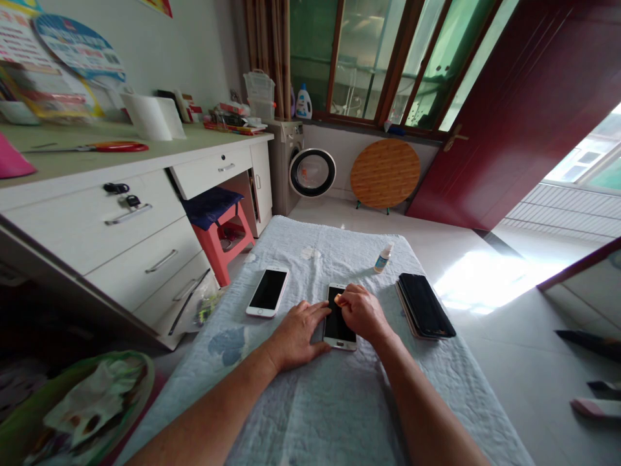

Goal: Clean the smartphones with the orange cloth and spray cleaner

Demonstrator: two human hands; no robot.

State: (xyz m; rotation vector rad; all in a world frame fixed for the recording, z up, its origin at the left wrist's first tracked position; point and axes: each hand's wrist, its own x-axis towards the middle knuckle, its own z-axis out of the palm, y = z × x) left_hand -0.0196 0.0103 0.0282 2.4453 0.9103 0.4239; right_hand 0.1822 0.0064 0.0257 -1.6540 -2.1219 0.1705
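One phone is seemingly steadied by the spread left hand; an orange scrap is pinched by the right hand.

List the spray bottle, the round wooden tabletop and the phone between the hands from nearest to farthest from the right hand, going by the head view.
From the right hand:
1. Phone between the hands: directly below its fingers.
2. Spray bottle: ahead, slightly right.
3. Round wooden tabletop: beyond the cloth, against the wall.
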